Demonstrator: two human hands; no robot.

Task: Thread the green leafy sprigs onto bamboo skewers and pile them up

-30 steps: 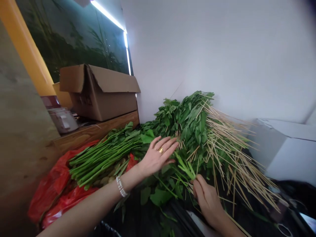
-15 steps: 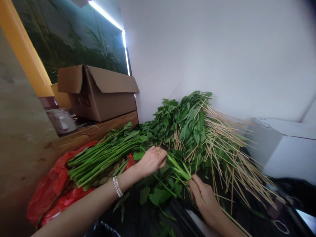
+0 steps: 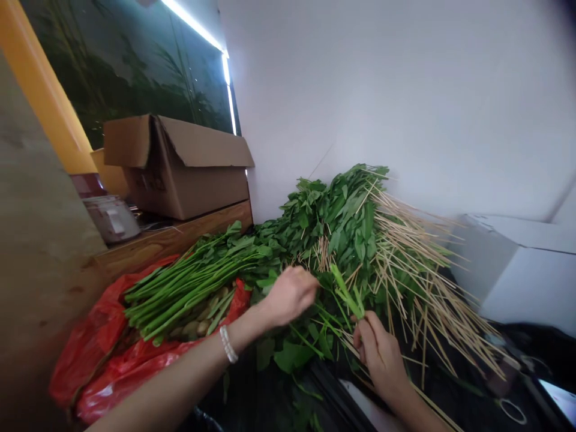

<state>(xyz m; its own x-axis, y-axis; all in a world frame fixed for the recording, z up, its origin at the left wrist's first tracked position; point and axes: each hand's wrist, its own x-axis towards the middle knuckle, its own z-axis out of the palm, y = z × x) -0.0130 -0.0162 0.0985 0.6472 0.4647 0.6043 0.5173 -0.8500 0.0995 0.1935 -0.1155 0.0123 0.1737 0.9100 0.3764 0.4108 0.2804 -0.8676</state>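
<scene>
My right hand [image 3: 380, 354] is closed around a short bunch of leafy green stems [image 3: 345, 291], which look like water spinach; their cut ends point up and left. To the left of them my left hand [image 3: 294, 294], with a pale beaded bracelet, is curled and slightly blurred. Its fingers are drawn together, and whatever they may hold is hidden. Below both hands lie loose green leaves [image 3: 290, 357] on a black surface. Just behind rises a heap of leafy greens [image 3: 353, 210] on thin wooden skewers [image 3: 418, 264], whose bare ends fan out to the right.
Long green stems [image 3: 189, 288] lie across an open red plastic bag [image 3: 105, 366] at left, with small brownish roundish items beneath. A cardboard box [image 3: 198, 186] and a lidded container [image 3: 112, 219] stand on a wooden ledge. A white box [image 3: 535, 270] is at right, a lit screen [image 3: 560, 402] below it.
My left hand has come away from the stems' ends and shifted slightly right and down. The stems in my right hand now tilt more upright, and that hand has risen a little.
</scene>
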